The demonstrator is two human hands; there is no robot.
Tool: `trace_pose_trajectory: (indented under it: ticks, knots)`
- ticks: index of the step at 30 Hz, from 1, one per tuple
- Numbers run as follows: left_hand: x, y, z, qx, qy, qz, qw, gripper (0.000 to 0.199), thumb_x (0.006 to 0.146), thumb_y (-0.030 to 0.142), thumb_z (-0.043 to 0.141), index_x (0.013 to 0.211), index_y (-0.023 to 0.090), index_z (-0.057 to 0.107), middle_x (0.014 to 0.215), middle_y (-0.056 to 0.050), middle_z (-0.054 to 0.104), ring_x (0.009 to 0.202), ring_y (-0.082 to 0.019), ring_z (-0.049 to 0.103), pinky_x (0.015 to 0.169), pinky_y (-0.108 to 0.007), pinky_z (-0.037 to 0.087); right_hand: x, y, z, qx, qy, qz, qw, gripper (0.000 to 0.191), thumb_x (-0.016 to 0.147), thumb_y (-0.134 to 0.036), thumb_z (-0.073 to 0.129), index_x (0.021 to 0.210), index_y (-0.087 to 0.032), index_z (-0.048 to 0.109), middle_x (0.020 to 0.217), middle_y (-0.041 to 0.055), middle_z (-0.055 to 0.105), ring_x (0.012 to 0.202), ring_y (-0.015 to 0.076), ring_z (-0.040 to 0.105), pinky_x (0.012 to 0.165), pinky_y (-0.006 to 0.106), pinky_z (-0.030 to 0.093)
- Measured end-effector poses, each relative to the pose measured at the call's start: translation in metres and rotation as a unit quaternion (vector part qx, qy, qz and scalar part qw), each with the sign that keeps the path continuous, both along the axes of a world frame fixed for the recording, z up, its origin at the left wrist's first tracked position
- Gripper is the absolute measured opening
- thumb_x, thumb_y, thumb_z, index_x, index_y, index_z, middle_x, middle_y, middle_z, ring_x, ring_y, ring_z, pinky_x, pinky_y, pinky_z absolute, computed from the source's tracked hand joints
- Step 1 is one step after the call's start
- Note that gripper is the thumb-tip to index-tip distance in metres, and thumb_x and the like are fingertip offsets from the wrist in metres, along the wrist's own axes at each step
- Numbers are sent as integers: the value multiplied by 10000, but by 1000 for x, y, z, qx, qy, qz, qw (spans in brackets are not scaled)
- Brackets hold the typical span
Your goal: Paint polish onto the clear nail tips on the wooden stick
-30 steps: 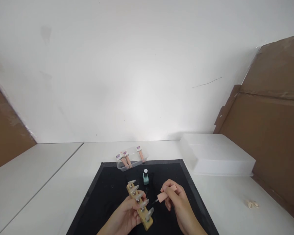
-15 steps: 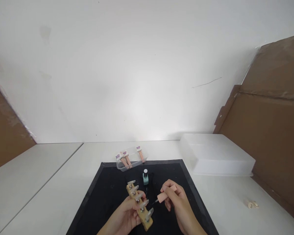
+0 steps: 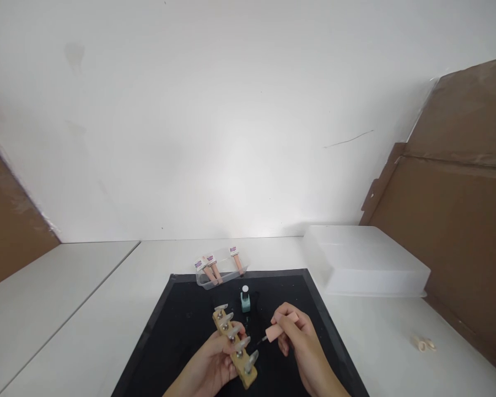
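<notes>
In my left hand [image 3: 215, 361] is a yellowish nail tip stand [image 3: 236, 353], tilted, with several clear false nails [image 3: 234, 331] on round metal studs along it. My right hand [image 3: 296, 344] pinches a nail brush by its pink handle [image 3: 276, 331]. The thin dark brush tip [image 3: 259, 342] points left, close to the false nails near the stand's lower end; I cannot tell whether it touches one. Beyond the hands a small teal nail polish bottle [image 3: 245, 302] with a dark cap, white on top, stands on the black mat [image 3: 182, 322].
Behind the mat's far edge sits a clear plastic tray [image 3: 227, 258] holding pink-handled items [image 3: 215, 271] with printed labels. A white plastic box [image 3: 367, 262] lies at the right. Small beige rings [image 3: 424, 343] rest on the white table. Brown cardboard [image 3: 450, 231] borders the right side.
</notes>
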State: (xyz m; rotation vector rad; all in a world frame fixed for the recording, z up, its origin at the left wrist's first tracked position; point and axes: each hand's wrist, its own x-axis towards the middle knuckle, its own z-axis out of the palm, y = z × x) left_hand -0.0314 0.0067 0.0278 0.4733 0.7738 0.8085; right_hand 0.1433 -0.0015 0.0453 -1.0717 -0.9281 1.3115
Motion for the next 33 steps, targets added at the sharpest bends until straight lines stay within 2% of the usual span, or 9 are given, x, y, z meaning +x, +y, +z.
trace_pose_trajectory:
  ticks: [10,17,21,33]
  knots:
    - [-1,-1,-1,2,7,0,1000,249,562,90,623,803,146,602,681,21,553,568,-73,465,609,-232,348,0,1,-1,-3,0,1,1000,224,702,-335,606,578,-162,537,404,-70,417,356,61,271,370,183,243]
    - [-1,-1,-1,3,-2,-2,1000,237,565,84,627,796,136,607,644,39,504,479,-34,348,541,-204,303,0,0,1,-1,6,2,1000,229,699,-339,614,572,-162,541,407,-73,401,358,61,264,370,185,240]
    - [-1,-1,-1,-1,7,2,1000,244,553,82,611,791,141,611,655,31,515,491,-41,352,547,-206,304,-1,0,1,-7,3,2,1000,218,697,-331,608,579,-163,536,412,-61,441,362,64,279,372,183,247]
    - [-1,-1,-1,1,1,-1,1000,247,565,88,623,808,135,614,649,37,520,496,-35,350,565,-206,312,0,0,0,2,3,3,1000,209,713,-313,592,582,-159,539,420,-70,417,361,60,279,370,178,250]
